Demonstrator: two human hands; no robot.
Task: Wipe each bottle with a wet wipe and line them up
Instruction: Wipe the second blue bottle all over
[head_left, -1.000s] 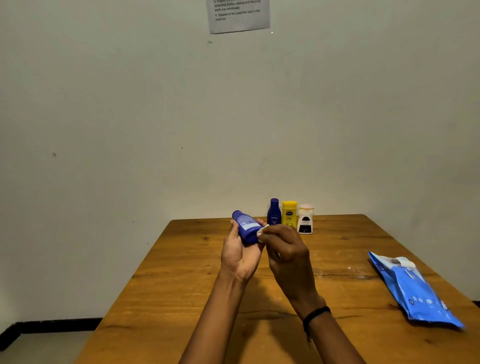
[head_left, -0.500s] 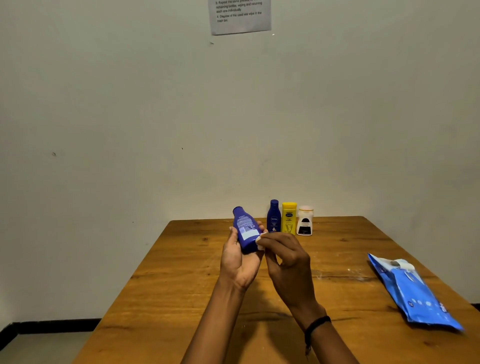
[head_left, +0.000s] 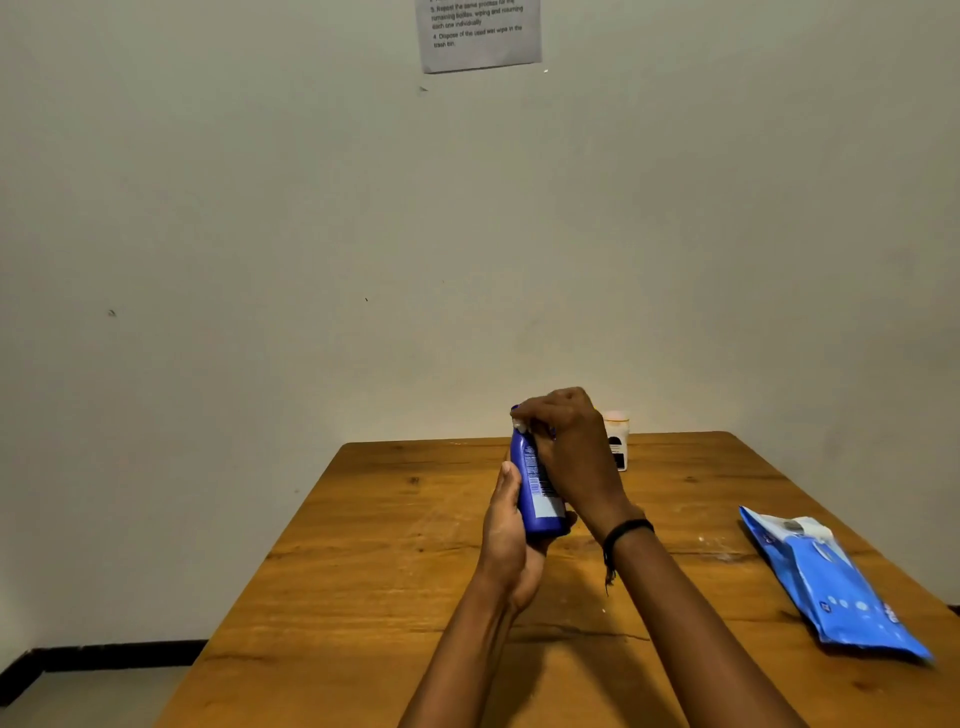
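Note:
My left hand (head_left: 506, 540) holds a blue bottle (head_left: 535, 493) upright above the wooden table (head_left: 395, 571), gripping its lower part. My right hand (head_left: 569, 447) is closed over the bottle's top, pinching a small white wet wipe (head_left: 519, 427) against the cap. Behind my right hand, at the table's far edge, stands a white bottle (head_left: 617, 439) with a dark label. The other bottles standing there are hidden by my right hand.
A blue pack of wet wipes (head_left: 831, 587) lies on the right side of the table. A printed sheet (head_left: 478, 34) hangs on the wall above. The table's far edge meets the wall.
The bottle has been turned more upright in my left hand. My right hand has slid with the wipe from the bottle's side up to its cap, covering the bottles behind.

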